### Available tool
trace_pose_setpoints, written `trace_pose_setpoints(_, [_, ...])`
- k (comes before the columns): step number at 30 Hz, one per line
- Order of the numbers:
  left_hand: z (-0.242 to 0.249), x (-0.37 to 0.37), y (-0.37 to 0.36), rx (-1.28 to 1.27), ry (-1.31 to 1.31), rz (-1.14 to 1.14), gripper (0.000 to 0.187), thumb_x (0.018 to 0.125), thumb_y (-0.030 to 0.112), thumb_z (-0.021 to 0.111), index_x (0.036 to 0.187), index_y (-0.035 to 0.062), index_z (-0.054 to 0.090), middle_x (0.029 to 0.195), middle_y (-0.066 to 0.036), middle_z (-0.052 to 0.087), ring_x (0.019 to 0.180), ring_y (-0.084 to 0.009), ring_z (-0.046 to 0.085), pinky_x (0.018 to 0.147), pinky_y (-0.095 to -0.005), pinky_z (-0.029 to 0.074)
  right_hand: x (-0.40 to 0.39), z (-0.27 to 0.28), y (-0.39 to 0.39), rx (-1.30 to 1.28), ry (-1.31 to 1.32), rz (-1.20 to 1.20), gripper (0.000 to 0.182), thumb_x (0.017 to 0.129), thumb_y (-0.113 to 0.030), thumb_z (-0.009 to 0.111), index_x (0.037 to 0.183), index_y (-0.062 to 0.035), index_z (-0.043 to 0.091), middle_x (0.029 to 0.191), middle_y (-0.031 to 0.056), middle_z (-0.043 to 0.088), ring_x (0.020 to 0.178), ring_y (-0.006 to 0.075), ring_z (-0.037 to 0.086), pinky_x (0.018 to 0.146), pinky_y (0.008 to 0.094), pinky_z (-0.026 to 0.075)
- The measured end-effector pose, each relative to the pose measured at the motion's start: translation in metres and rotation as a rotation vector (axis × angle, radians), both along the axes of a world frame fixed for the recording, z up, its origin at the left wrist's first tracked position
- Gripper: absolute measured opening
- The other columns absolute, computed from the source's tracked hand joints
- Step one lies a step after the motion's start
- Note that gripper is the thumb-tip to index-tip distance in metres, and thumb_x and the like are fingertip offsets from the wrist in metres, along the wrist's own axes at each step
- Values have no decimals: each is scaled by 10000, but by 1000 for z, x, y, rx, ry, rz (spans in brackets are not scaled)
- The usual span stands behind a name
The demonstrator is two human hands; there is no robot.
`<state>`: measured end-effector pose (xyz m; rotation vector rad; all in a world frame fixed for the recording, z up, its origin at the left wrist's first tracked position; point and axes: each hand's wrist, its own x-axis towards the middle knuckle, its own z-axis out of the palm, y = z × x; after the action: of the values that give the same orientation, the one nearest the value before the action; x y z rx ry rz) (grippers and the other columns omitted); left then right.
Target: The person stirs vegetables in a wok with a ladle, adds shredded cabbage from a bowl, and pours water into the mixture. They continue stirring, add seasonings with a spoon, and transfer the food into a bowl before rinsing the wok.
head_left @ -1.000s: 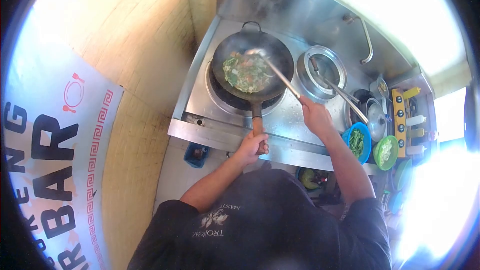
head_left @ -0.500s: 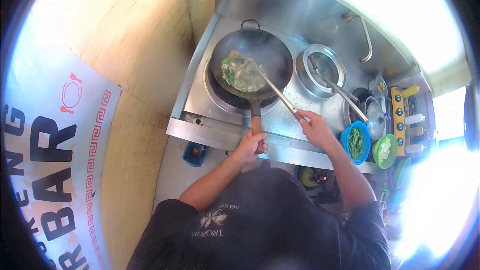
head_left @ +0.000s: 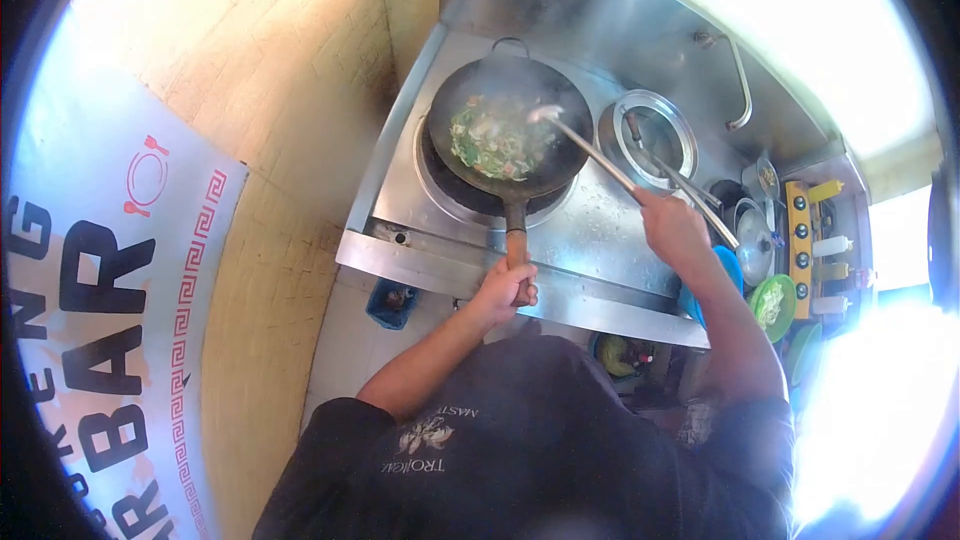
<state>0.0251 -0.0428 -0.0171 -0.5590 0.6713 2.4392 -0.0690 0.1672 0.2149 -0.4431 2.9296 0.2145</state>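
My left hand (head_left: 503,287) is wrapped round the wooden handle (head_left: 516,245) of a black wok (head_left: 567,165) on the burner. Chopped green and pale food (head_left: 490,145) lies in the wok with steam rising off it. In my right hand (head_left: 675,228) is a long-handled metal cooking utensil (head_left: 597,153), gripped near its dark end and slanting over the wok's right side. Its pale, food-covered head (head_left: 545,114) is raised at the right of the food; whether it is a ladle or spatula I cannot tell.
Right of the wok stands a round metal pot (head_left: 655,105) with other long-handled utensils (head_left: 700,190) resting across it. A blue basket (head_left: 728,265), partly behind my right forearm, and a green basket (head_left: 785,315) hold the right front corner. Sauce bottles (head_left: 830,245) stand beyond. A tiled wall closes the left.
My right hand has moved right and up, lifting the utensil's head out of the food toward the wok's right side. My left hand stays on the handle. The food is more spread out.
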Motion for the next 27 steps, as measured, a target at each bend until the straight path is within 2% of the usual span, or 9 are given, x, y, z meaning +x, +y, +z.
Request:
trace_pose_setpoints(3, [-1, -2, 3, -24, -5, -7, 391, 836, 48, 587, 1162, 89, 375, 755, -51, 487, 551, -175, 525, 480, -369, 460, 14, 10, -1, 104, -67, 33, 357, 906, -161, 455, 1255, -181, 522, 828, 182, 626, 767, 357, 646, 680, 479, 519])
trace_pose_setpoints(5, [1, 3, 5, -54, -12, -16, 363, 847, 59, 579, 1150, 91, 381, 733, -42, 485, 539, -167, 516, 475, -357, 453, 19, -4, -6, 148, -116, 23, 366, 901, -145, 453, 1259, -174, 517, 830, 184, 631, 765, 354, 650, 673, 472, 521])
trace_pose_setpoints(9, [11, -1, 7, -63, -2, -1, 358, 845, 59, 581, 1147, 102, 391, 735, -39, 483, 542, -166, 516, 473, -357, 453, -14, -64, -28, 22, -99, -14, 413, 882, -113, 465, 1292, -163, 477, 847, 195, 637, 773, 358, 656, 662, 466, 527])
trace_pose_setpoints(13, [12, 1, 4, -56, 24, 12, 345, 845, 58, 579, 1135, 107, 399, 735, -36, 479, 547, -165, 515, 472, -355, 456, 4, -52, -23, 40, -111, 9, 434, 875, -99, 466, 1304, -162, 458, 809, 202, 638, 763, 361, 660, 651, 479, 527])
trace_pose_setpoints(17, [13, 0, 6, -62, 0, 12, 321, 843, 58, 583, 1108, 110, 409, 734, -34, 481, 547, -163, 514, 472, -353, 456, -21, -81, -25, -2, -79, -55, 424, 880, -102, 450, 1299, -164, 460, 791, 200, 643, 755, 361, 663, 647, 487, 527])
trace_pose_setpoints(19, [13, 1, 5, -88, 3, 21, 295, 843, 60, 587, 1078, 115, 418, 735, -32, 484, 542, -158, 511, 467, -349, 455, -24, -87, -30, -180, -69, -21, 384, 900, -174, 479, 1283, -196, 478, 776, 232, 637, 709, 418, 634, 651, 533, 504])
trace_pose_setpoints(22, [12, 2, 4, -76, 25, 20, 290, 846, 59, 585, 1076, 116, 418, 730, -30, 488, 540, -156, 513, 464, -344, 454, -4, -58, -20, -34, -119, -41, 357, 895, -179, 478, 1247, -189, 533, 813, 235, 643, 751, 410, 637, 663, 515, 508])
trace_pose_setpoints(25, [7, 0, 5, -29, -12, 14, 387, 815, 31, 606, 1134, 95, 396, 736, -50, 484, 551, -184, 533, 466, -372, 454, -31, -60, -23, -64, -31, -92, 308, 884, -184, 490, 1169, -180, 608, 854, 205, 653, 802, 382, 639, 709, 491, 508])
trace_pose_setpoints(27, [7, 0, 3, -35, 3, 20, 387, 818, 32, 603, 1138, 94, 396, 737, -50, 484, 552, -183, 532, 468, -371, 455, -39, -31, -18, -85, -23, -46, 307, 887, -170, 471, 1155, -182, 619, 869, 184, 662, 810, 366, 648, 721, 482, 515])
